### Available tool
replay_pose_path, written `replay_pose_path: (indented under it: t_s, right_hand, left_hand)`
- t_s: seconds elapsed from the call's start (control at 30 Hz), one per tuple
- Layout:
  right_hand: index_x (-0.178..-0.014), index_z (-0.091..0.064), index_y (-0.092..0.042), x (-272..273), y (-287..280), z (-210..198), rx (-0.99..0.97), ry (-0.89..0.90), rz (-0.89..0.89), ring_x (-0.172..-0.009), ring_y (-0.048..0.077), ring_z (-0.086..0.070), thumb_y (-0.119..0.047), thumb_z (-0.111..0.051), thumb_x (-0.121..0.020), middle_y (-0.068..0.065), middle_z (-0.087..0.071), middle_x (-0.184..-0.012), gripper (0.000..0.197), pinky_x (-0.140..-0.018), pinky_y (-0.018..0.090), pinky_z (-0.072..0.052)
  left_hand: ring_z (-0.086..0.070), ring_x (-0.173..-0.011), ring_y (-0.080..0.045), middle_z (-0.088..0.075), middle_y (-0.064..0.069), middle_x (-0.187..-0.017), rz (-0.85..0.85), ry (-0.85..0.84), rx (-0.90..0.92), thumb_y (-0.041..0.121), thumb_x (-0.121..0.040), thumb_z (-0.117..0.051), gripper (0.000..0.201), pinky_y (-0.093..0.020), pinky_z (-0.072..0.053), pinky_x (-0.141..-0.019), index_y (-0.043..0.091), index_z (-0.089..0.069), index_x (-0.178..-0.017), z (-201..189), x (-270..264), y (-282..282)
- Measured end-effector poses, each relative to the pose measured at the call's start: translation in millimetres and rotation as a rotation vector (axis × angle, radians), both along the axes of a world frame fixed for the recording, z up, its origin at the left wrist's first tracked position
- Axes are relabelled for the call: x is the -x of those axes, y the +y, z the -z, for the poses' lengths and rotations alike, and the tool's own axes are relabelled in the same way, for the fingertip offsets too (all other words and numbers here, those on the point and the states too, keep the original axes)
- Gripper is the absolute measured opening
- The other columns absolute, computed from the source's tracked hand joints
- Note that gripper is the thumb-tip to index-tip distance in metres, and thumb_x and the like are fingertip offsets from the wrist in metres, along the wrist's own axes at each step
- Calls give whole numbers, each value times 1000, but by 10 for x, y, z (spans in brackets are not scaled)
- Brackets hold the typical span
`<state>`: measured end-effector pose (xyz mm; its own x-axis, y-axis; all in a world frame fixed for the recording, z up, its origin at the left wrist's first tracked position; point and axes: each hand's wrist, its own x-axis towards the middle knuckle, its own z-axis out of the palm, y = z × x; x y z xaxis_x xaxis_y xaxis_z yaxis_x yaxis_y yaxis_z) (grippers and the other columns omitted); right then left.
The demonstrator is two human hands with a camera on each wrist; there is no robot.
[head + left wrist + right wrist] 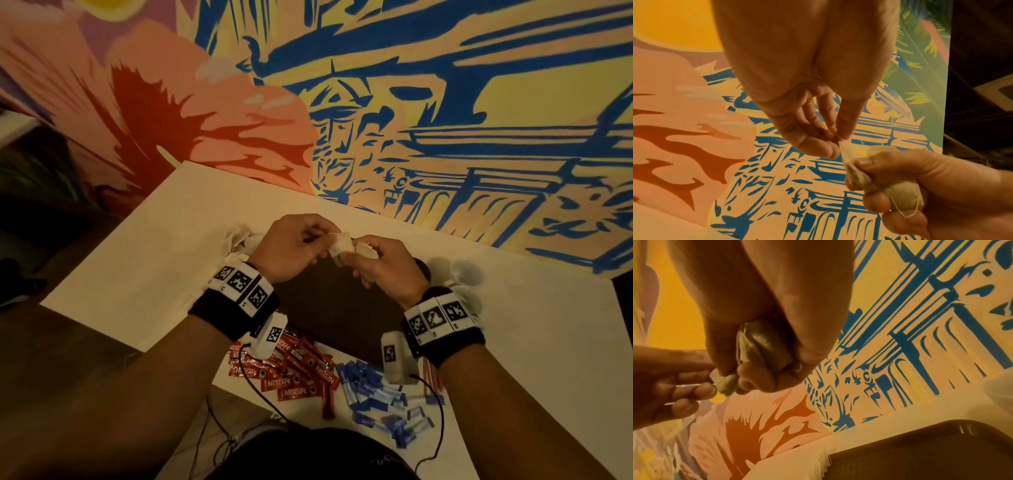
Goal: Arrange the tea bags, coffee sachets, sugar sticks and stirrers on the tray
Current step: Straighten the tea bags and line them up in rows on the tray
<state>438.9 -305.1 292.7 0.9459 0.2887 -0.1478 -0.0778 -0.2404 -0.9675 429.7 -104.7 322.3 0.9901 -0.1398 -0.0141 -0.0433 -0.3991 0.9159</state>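
Hands, two, share tea bags point(342, 245): left hand point(286, 248) pinches a corner, right hand point(387, 265) clutches them in its grip.

the tea bags point(340, 246) look like thin matt filter paper with fine string. the coffee sachets point(291, 377) are glossy foil; the tray point(920, 456) is dark, smooth plastic.
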Motion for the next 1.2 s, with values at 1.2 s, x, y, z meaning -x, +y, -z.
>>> replay_pose_path:
  t_s: [1.2]
  right_hand:
    - [-86, -67, -12, -598, 302, 259, 318, 388, 297, -70, 20, -65, -58, -51, -99, 7, -70, -80, 51, -58, 31, -50]
  left_hand:
    - [-64, -70, -9, -71, 3, -91, 170, 93, -672, 18, -94, -63, 10, -20, -45, -61, 18, -72, -98, 209, -1288, 993]
